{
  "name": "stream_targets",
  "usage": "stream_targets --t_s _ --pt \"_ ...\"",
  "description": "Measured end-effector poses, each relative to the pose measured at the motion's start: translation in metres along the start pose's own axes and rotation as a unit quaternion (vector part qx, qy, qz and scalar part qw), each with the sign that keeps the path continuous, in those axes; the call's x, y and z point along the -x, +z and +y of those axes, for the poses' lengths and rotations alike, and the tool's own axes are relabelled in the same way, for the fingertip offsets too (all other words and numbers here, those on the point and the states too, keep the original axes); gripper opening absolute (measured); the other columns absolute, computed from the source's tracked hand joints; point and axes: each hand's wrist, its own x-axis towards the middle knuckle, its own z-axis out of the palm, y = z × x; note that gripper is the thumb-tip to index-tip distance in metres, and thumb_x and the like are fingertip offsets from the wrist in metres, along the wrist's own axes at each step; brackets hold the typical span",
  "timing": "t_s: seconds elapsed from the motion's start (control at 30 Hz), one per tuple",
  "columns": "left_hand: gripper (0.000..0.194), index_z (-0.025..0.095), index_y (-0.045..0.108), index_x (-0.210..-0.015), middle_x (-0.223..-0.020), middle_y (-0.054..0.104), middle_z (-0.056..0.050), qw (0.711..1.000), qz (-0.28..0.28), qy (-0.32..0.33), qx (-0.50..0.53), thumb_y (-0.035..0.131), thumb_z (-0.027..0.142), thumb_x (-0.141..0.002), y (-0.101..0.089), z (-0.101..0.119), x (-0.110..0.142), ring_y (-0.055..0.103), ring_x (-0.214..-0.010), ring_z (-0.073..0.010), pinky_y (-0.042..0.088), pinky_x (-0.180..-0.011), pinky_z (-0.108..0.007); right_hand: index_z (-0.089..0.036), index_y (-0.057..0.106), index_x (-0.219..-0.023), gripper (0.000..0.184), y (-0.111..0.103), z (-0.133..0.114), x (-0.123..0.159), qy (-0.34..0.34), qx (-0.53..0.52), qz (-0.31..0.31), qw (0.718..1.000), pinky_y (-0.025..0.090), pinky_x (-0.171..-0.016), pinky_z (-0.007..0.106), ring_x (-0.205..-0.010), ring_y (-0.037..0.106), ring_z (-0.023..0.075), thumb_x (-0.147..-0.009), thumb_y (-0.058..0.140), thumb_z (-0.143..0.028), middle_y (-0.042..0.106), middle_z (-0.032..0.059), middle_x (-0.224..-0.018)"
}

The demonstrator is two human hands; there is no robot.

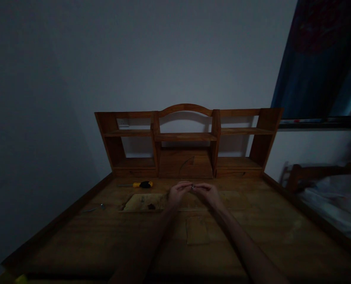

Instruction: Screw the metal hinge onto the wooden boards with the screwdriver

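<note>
My left hand [178,194] and my right hand [208,193] meet over the middle of a wooden desk [252,232]. Their fingertips pinch together on a tiny shiny object [192,186] that is too small to name. Both forearms reach in from the bottom edge of the view. A screwdriver with a yellow and black handle [142,184] lies on the desk to the left of my left hand. A worn light patch with dark debris [142,202] lies just left of that hand.
A wooden shelf unit [185,136] with several compartments stands at the back of the desk against the wall. A small metal piece [94,209] lies at the desk's left. A bed with white bedding [332,197] is at the right. The room is dim.
</note>
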Motion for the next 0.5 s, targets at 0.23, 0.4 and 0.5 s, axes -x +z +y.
stream_targets --t_s 0.23,0.4,0.5 --pt "0.022 0.019 0.078 -0.084 -0.104 0.071 -0.01 1.0 -0.016 0.011 -0.008 0.079 0.034 -0.069 0.001 0.003 0.0 0.063 -0.104 -0.0252 0.045 -0.1 -0.04 -0.022 0.078 -0.078 0.026 -0.002 0.006 0.0 -0.026 0.019 -0.002 0.999 0.051 -0.085 0.039 -0.083 0.068 0.0237 -0.062 0.082 -0.042 0.075 0.0077 -0.086" --pt "0.022 0.018 0.077 -0.086 -0.102 0.072 -0.01 1.0 -0.022 0.0 0.001 0.078 0.033 -0.07 0.001 0.006 0.001 0.064 -0.103 -0.0245 0.045 -0.1 -0.039 -0.021 0.077 -0.081 0.027 -0.001 0.008 0.001 -0.022 0.022 0.007 0.999 0.051 -0.082 0.037 -0.082 0.068 0.0227 -0.064 0.08 -0.042 0.075 0.0078 -0.086" --pt "0.027 0.017 0.076 -0.091 -0.101 0.073 -0.01 0.999 -0.021 -0.033 0.015 0.078 0.033 -0.07 0.001 0.007 0.002 0.066 -0.099 -0.0238 0.046 -0.098 -0.038 -0.019 0.075 -0.08 0.029 0.001 0.012 0.002 -0.013 0.014 0.015 1.0 0.052 -0.076 0.034 -0.077 0.068 0.0211 -0.064 0.08 -0.043 0.074 0.0077 -0.083"
